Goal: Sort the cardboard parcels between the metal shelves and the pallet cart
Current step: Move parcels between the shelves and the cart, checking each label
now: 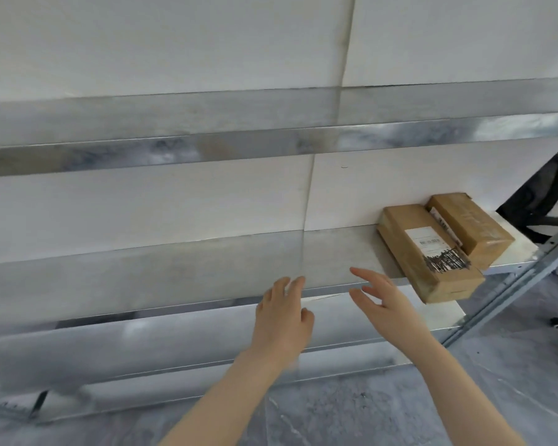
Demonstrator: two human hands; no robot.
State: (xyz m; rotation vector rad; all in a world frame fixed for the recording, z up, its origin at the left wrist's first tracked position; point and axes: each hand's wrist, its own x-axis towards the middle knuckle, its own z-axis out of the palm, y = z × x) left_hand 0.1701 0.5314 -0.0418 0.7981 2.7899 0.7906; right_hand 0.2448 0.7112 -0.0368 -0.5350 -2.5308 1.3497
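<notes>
Two brown cardboard parcels lie side by side at the right end of the middle metal shelf (174,265). The nearer parcel (432,252) carries a white label and overhangs the shelf's front edge. The smaller parcel (471,226) sits just behind and to the right of it. My left hand (284,313) and my right hand (384,304) are stretched out in front of the shelf edge, fingers straight, holding nothing. My right hand is a short way left of the labelled parcel and apart from it.
An upper metal shelf (271,143) runs across above, and a lower one (174,346) below. A white wall stands behind. A slanted shelf post (509,294) stands at the right, a black chair (541,201) beyond it. Grey floor below.
</notes>
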